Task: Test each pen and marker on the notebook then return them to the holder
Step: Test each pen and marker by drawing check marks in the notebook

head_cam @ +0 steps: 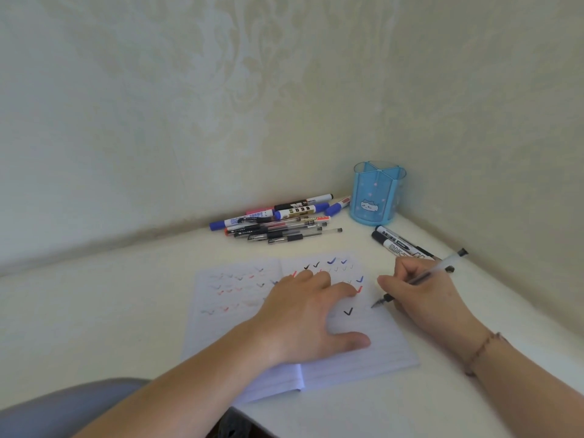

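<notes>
An open lined notebook [363, 358] lies on the white table, its pages covered with black, blue and red tick marks. My left hand [303, 314] presses flat on the right page with fingers spread. My right hand [423, 292] holds a clear pen [442, 270] in a writing grip, with the tip touching the page just right of a black tick. A pile of pens and markers [278, 221] lies behind the notebook. The blue pen holder [377, 194] stands in the corner and looks empty.
Two black markers [398, 243] lie on the table to the right, between the holder and my right hand. Walls close the table in at the back and right. The table's near edge runs just below the notebook.
</notes>
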The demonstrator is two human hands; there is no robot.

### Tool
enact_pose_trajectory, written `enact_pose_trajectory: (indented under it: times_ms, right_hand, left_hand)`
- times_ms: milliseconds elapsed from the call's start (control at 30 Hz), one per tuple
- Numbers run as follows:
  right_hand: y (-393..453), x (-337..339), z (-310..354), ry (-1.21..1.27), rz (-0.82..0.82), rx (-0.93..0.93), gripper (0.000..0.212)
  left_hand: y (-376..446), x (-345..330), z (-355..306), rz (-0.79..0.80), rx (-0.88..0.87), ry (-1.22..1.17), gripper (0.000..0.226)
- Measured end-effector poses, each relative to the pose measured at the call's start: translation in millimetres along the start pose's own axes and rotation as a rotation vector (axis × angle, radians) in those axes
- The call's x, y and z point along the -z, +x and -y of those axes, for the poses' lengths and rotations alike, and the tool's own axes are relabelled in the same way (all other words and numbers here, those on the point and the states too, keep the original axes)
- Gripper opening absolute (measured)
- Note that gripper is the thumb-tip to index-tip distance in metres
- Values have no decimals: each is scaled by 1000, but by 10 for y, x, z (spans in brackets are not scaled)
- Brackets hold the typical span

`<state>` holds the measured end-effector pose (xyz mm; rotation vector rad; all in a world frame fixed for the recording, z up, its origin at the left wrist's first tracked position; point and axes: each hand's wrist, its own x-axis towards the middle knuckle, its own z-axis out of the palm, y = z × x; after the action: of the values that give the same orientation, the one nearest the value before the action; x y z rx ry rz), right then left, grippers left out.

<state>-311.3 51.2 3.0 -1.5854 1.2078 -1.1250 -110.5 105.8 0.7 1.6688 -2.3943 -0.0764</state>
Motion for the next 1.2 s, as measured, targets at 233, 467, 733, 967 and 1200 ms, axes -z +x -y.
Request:
enact_pose_trajectory:
  times_ms: [233, 467, 733, 967, 1200]
  right_hand:
    - [29, 4, -12, -4, -58, 10, 49]
    - [-25, 63, 82, 433, 142, 67, 47]
    - [-73, 58, 106, 389, 247, 78, 17]
    - [-76, 31, 91, 357, 376, 38, 30]
    - [-90, -41, 74, 386, 387, 96, 45]
  left_hand:
    - [-26, -16, 42, -47, -37, -105, 49]
    - [-88, -26, 113, -141, 43, -648, 27]
    - [-57, -42, 105, -281, 93, -844, 20]
    - [-59, -38, 131, -294, 9, -789, 13]
    - [-85, -73, 154, -304, -26, -812, 13]
